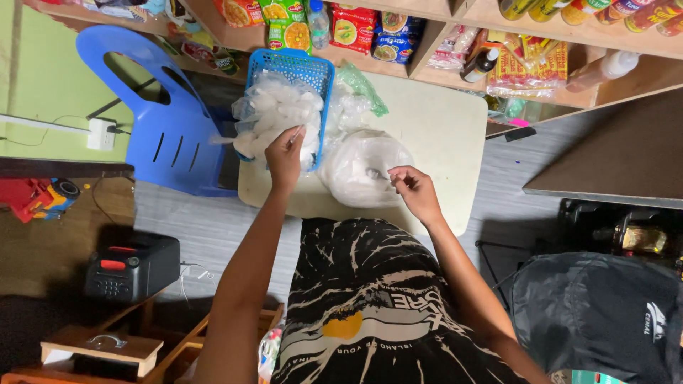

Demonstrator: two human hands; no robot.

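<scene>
My left hand (285,155) reaches into a blue plastic basket (321,75) and pinches a small clear bag filled with white stuff (274,114), one of several piled there. My right hand (413,189) rests at the near edge of a large clear plastic bag of white powder (359,165), its fingers closed on the bag's rim. Both the basket and the big bag sit on a small cream table (445,135) in front of me.
A blue plastic chair (167,131) stands left of the table. Wooden shelves (455,14) with snack packets and bottles run along the back. A black device (131,267) lies on the floor at left, a dark backpack (597,313) at right.
</scene>
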